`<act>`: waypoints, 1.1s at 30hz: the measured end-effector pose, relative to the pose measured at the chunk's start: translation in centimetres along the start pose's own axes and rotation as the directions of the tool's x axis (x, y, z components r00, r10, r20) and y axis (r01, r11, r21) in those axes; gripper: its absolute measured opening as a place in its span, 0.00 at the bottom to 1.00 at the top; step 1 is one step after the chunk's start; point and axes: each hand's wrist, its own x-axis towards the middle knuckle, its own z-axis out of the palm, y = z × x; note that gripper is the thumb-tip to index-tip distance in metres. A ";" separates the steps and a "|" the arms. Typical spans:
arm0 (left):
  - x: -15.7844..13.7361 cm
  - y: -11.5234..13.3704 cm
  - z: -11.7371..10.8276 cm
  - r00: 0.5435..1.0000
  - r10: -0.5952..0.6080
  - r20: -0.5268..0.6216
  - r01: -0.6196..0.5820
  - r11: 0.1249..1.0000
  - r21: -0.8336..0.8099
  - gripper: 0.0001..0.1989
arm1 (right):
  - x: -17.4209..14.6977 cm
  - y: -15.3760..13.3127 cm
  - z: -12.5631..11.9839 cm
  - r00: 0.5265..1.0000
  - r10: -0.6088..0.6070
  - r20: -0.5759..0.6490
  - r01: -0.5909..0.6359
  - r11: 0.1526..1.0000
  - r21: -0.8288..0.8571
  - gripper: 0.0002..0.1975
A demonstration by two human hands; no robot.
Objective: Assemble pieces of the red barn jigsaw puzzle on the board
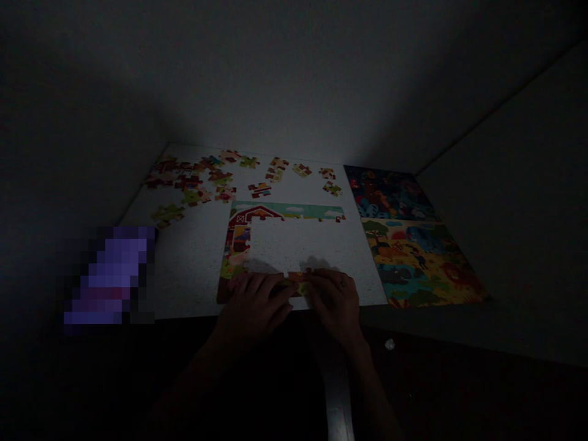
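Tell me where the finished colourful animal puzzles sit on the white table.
In the head view, the two finished colourful animal puzzles lie at the white table's right edge, one behind the other, right of the half-built red barn puzzle and the right hand.

No legible text, label, brand or number appears in the head view. The farm puzzle [257, 245] and the two finished puzzles [408, 239] carry pictures only. Low light obscures finer print.
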 end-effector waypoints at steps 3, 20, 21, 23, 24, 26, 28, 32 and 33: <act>0.1 0.0 0.1 1.000 0.010 -0.015 -0.009 1.000 0.018 0.16 | 0.5 -0.2 0.0 0.999 0.011 0.049 -0.010 1.000 -0.020 0.09; 0.8 0.4 -0.7 0.994 0.012 -0.108 -0.013 1.000 -0.009 0.14 | 1.3 0.9 -0.5 0.823 0.546 -0.157 -0.333 0.687 0.646 0.08; 1.1 0.5 -0.7 0.995 0.017 -0.100 -0.018 1.000 -0.014 0.14 | 1.4 1.0 -0.6 0.801 0.583 -0.136 -0.358 0.649 0.672 0.08; 1.9 0.8 -0.7 0.997 0.033 -0.070 -0.035 0.999 -0.034 0.15 | 1.6 1.2 -0.8 0.772 0.631 -0.082 -0.399 0.581 0.709 0.09; 2.4 1.0 -0.6 0.998 0.034 -0.053 -0.037 0.998 -0.046 0.16 | 1.6 1.2 -0.9 0.764 0.643 -0.059 -0.411 0.555 0.723 0.10; 3.4 1.4 -0.4 1.000 0.021 -0.019 -0.022 0.998 -0.066 0.17 | 1.7 1.3 -1.0 0.752 0.658 -0.027 -0.425 0.516 0.743 0.10; 4.2 1.7 -0.1 1.000 0.000 0.002 0.000 0.996 -0.087 0.18 | 1.7 1.4 -1.1 0.742 0.670 -0.012 -0.437 0.498 0.749 0.10; 5.2 1.8 0.7 1.000 0.002 0.025 0.002 0.987 -0.158 0.17 | 2.2 1.8 -1.2 0.739 0.674 0.005 -0.454 0.492 0.742 0.11; 5.2 1.8 0.9 1.000 0.002 0.029 0.003 0.986 -0.169 0.17 | 2.5 2.0 -1.2 0.744 0.668 0.010 -0.457 0.498 0.737 0.11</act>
